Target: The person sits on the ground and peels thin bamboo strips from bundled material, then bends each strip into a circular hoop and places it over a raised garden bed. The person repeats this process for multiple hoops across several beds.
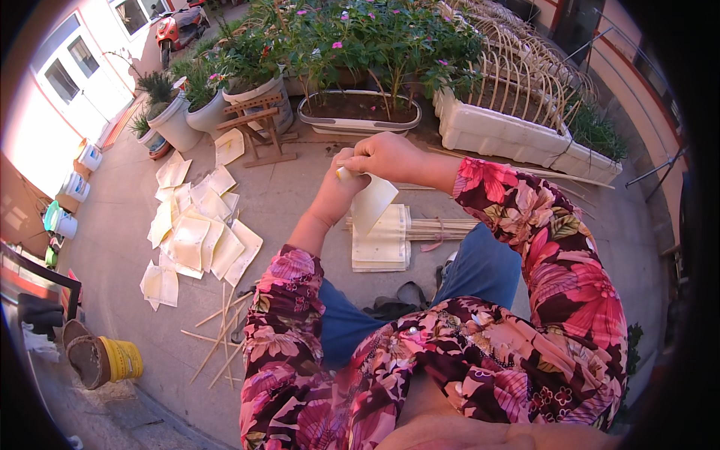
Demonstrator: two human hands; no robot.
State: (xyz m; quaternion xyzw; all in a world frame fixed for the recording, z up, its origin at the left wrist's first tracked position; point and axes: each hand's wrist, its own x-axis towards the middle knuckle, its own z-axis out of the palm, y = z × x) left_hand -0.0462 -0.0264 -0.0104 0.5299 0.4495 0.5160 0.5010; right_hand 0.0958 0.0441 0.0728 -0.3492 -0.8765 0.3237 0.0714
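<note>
Both hands meet in front of me around one cream-coloured sheet (374, 201), which looks folded or curled near its top edge. My left hand (337, 193) is closed round that upper edge. From the right, my right hand (388, 159) pinches at the same spot, its fingertips against the left hand. Whatever lies between the fingertips is hidden. Below hangs the sheet's free corner, above a neat stack of similar sheets (380, 251) on the ground. A bundle of thin wooden sticks (442, 229), tied with a pinkish band, lies beside the stack, reaching right toward my knee.
Loose cream sheets (196, 238) are scattered on the left, with loose sticks (225, 339) nearer me. Farther off stand a wooden stool (257, 129), an oval planter (360, 112) and a long white foam planter (510, 127). A yellow bucket (122, 358) lies tipped at lower left.
</note>
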